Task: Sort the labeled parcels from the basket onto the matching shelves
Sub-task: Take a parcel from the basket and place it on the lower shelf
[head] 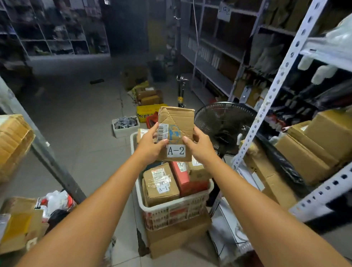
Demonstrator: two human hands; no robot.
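I hold a flat brown cardboard parcel (178,121) upright in front of me, above the basket. A white label reading A-2 sits at its lower edge, with a barcode sticker on its left. My left hand (150,145) grips its left edge with the thumb over the barcode. My right hand (200,147) grips its right edge. Below stands the white plastic basket (174,212) on a cardboard box, holding several parcels: a brown one labelled A-1 (161,184) and a red box (182,175) among them.
A metal shelf rack (272,100) with cardboard boxes rises at my right, with a black floor fan (223,125) beside it. Another rack with boxes (9,145) stands at my left. Crates and boxes line the floor ahead, among them a yellow one (147,112). Shelving fills the far walls.
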